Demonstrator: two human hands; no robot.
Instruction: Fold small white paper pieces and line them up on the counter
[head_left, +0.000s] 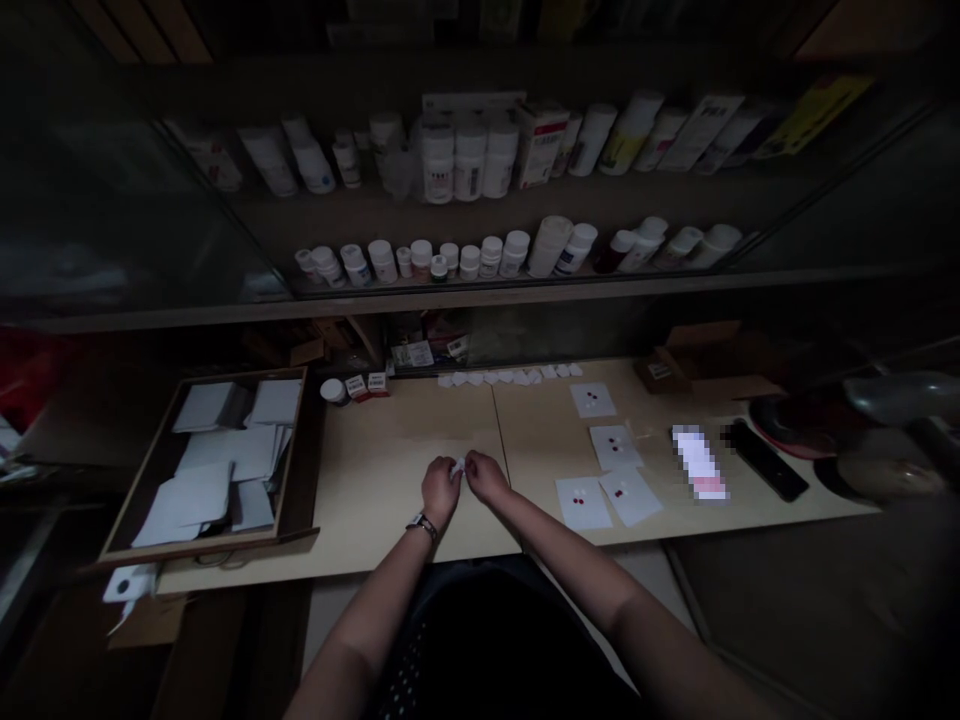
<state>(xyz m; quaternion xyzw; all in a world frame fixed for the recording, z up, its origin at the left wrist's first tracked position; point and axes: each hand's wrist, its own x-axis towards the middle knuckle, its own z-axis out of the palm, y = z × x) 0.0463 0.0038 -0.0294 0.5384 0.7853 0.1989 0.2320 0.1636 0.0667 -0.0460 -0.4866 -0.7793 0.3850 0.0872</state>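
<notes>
My left hand [439, 490], with a watch or bracelet at its wrist, is closed on a small folded white paper packet [458, 466] over the table's middle. The fingers of my right hand [486, 477] pinch the packet's other side, so both hands meet at it. To their right, several square white paper sheets [598, 516] lie flat, with red and white pills [578, 500] on them. Beyond my hands, a row of small folded white packets [501, 378] runs along the table's back. What is inside the held packet is hidden.
A wooden drawer tray [310, 470] with stacked white paper stands at left. A white jar [334, 391] and two small boxes [367, 385] sit beside it. At right are a blurred-out phone [699, 464], a black object [766, 460] and an opened carton [705, 365]. Shelves hold medicine bottles [470, 160].
</notes>
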